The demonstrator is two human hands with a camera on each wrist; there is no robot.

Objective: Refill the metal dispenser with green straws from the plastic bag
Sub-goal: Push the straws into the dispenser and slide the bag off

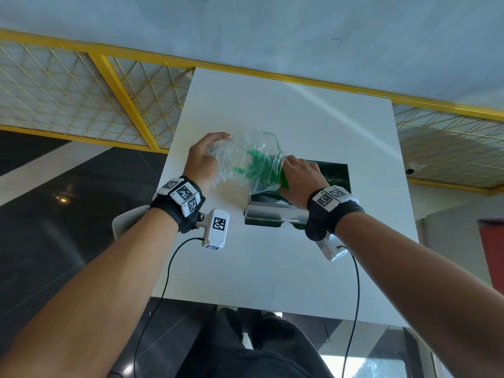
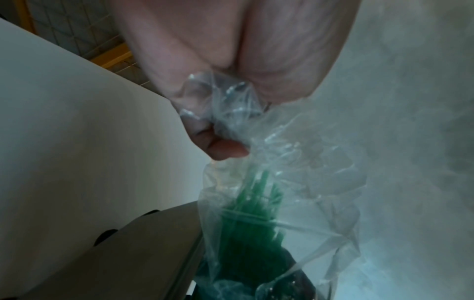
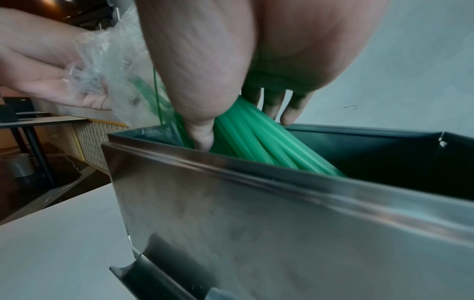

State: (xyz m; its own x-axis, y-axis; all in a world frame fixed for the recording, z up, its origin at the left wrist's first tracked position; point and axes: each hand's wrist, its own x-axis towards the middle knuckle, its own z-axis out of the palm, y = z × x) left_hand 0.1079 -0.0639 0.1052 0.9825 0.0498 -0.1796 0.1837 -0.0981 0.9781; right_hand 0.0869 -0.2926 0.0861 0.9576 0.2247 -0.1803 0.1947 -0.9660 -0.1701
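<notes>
A clear plastic bag with green straws inside is held over the open metal dispenser on the white table. My left hand grips the bag's bunched closed end, lifting it. My right hand grips a bundle of green straws at the bag's mouth, their lower ends slanting down into the dispenser. In the left wrist view the straws hang in the bag toward the dispenser.
The dispenser stands right of the table's middle. A yellow mesh railing runs behind the table. White sensor cables hang from both wrists. My legs are under the near table edge.
</notes>
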